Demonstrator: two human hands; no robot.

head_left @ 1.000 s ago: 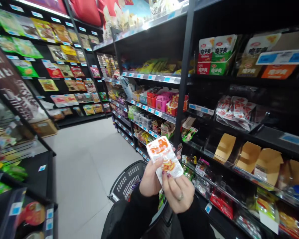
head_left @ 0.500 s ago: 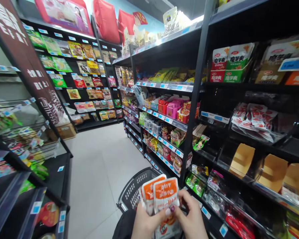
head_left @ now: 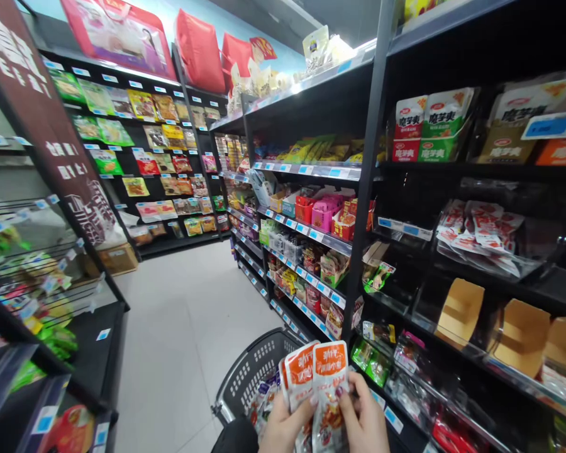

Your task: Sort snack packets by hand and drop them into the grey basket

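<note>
Two orange-and-white snack packets face me low in the view, fanned side by side, and the edge of at least one more shows behind them. My left hand (head_left: 287,423) is closed round the lower part of the left snack packet (head_left: 300,368), its thumb across the front. The right snack packet (head_left: 329,371) is pinched along its right side by my right hand (head_left: 366,418), thumb in front and fingers behind. Just beyond my hands is a dark grey shopping basket (head_left: 239,363), with several small wrapped snacks (head_left: 264,396) inside, partly hidden by my left hand and a dark sleeve.
Shelving on the right holds konjac snack boxes (head_left: 446,123), a tray of red-and-white packets (head_left: 485,226) and brown cardboard boxes (head_left: 461,308). A wire rack (head_left: 33,251) stands left of the pale floor aisle (head_left: 170,333). Hanging bags (head_left: 144,104) line the far wall.
Both hands and the packets have shifted slightly right. The right packet is more upright, with more of its front uncovered. More of the basket's contents now shows.
</note>
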